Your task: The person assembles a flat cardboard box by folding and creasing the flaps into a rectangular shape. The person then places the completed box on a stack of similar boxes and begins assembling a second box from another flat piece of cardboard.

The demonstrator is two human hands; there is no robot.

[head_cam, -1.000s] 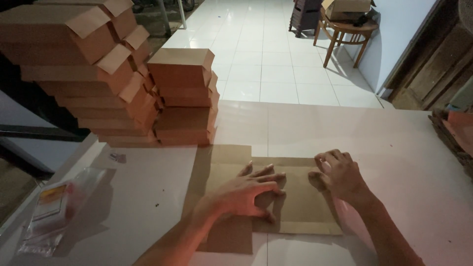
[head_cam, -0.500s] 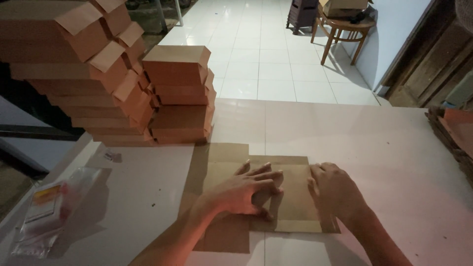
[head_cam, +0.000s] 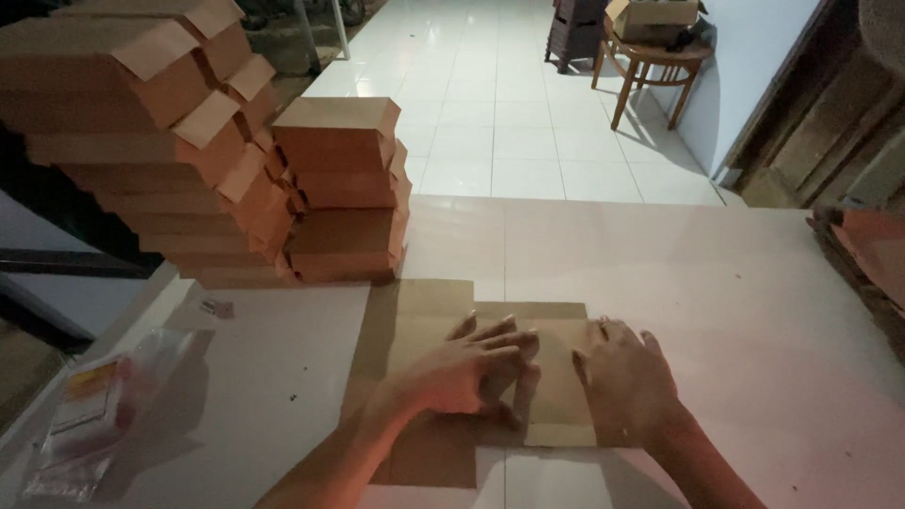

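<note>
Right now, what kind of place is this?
Probably a small home or shop packing workspace: both hands, left hand and right hand, press a flat cardboard blank on a white table, beside stacks of folded brown boxes. Tiled floor and wooden stool behind.

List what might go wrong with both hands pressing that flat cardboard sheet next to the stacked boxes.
1. The left hand and right hand press the flat cardboard sheet on a smooth white table; the sheet may slide and crease off-line.
2. The leaning stack of folded boxes overhangs beside the shorter stack, close to the sheet; a nudge might topple it.
3. The light is dim, so fold lines may be hard to see.
</note>
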